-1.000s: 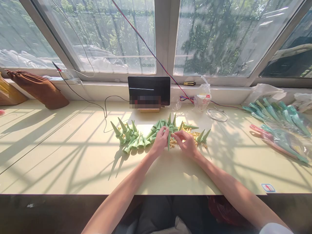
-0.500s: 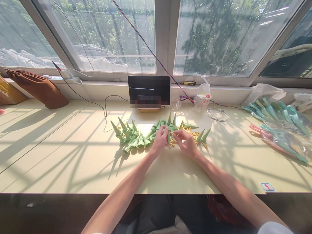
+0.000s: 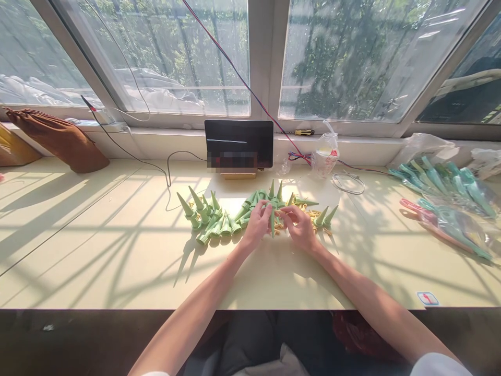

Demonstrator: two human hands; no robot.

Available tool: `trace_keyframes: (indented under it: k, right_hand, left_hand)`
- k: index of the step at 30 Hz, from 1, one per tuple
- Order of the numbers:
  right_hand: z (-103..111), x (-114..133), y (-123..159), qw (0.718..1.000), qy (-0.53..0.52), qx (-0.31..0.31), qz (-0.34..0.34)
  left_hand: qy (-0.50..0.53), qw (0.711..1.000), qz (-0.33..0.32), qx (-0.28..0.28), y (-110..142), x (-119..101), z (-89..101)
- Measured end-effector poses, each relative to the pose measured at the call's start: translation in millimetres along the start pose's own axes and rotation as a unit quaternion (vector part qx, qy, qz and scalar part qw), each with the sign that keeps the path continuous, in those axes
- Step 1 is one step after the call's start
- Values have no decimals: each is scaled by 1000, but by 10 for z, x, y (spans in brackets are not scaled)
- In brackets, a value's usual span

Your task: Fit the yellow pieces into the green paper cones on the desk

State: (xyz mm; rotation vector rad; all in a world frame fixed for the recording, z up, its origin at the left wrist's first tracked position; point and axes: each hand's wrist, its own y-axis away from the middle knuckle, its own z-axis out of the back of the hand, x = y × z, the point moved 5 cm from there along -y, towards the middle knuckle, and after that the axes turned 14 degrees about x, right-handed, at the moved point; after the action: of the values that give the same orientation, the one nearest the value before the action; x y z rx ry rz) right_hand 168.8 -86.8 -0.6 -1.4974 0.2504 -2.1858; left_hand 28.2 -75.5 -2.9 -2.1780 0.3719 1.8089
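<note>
The left hand [image 3: 257, 223] was clamped on a green cone [image 3: 273, 224], and this cone was at the right side of its fingertips, with the narrow end pointing toward the person. The cone was thus between the two hands, over the middle part of the desk [image 3: 144, 266]. The right hand [image 3: 301, 228] was just beside it, on the other side, and its thumb and forefinger were bent toward the upper, wider part of the cone. These fingertips were near each other, but whether they were closed on some small piece, I cannot tell, because the place was too small to see well. Behind the hands there was a pile of green cones [image 3: 250, 203], some of them upright and some lying. Small yellow pieces [image 3: 313, 214] were scattered behind and beside the right hand, and two upright cones [image 3: 324, 220] stood close to its right. To the left of the left hand, well apart from it, was another group of green cones [image 3: 201, 214], of which several were standing and others were lying in a row. Farther back, a tablet [image 3: 239, 141] was leaning on a wooden stand [image 3: 238, 176], near the window sill.
</note>
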Motion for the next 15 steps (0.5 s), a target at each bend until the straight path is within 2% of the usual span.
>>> trace_keyframes:
  k: [15]
  right_hand:
    - [8, -62, -6, 1000, 8, 1, -5]
  left_hand:
    - [-56, 998, -8, 4, -3, 8, 14]
